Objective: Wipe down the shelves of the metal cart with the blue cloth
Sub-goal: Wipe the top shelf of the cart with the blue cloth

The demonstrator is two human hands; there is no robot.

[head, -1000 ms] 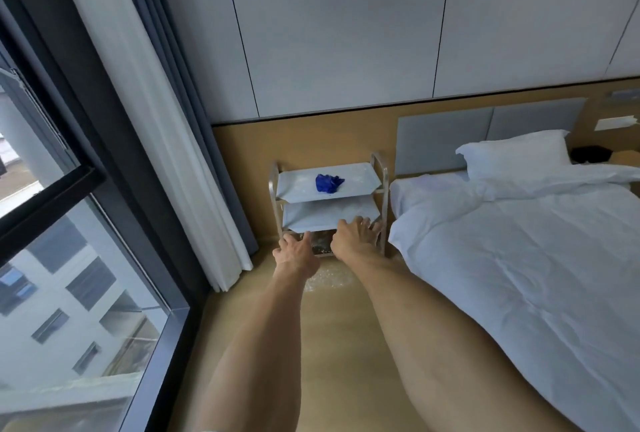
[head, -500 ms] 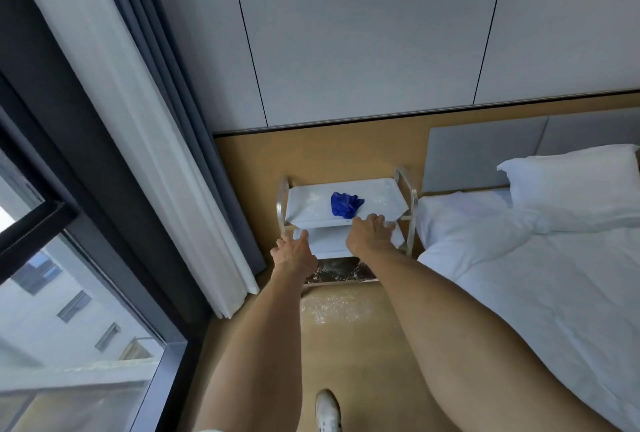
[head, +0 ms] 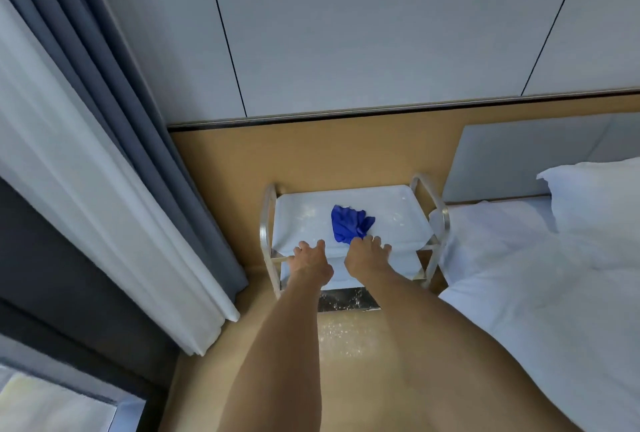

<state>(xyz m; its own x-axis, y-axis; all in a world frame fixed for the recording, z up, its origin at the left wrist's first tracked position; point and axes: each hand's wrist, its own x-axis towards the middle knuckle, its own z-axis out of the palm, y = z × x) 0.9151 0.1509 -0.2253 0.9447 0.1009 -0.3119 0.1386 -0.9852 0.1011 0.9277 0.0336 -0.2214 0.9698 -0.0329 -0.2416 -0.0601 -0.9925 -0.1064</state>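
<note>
A small metal cart (head: 268,224) with white shelves stands against the wood-panelled wall. A crumpled blue cloth (head: 349,223) lies in the middle of its top shelf. My left hand (head: 310,263) reaches over the front edge of the top shelf, fingers loosely spread and holding nothing. My right hand (head: 367,257) is at the same front edge, fingers spread, its fingertips just at the near end of the cloth. Whether they touch it I cannot tell. A lower shelf shows under my hands.
A bed with white bedding (head: 536,293) and a pillow (head: 595,203) sits right beside the cart. Grey and white curtains (head: 104,154) hang at the left by a window. White specks speckle the wooden floor (head: 346,334) in front of the cart.
Both hands have moved up from the lower shelves to the top shelf's front edge, the right one reaching the cloth. The view has come closer to the cart.
</note>
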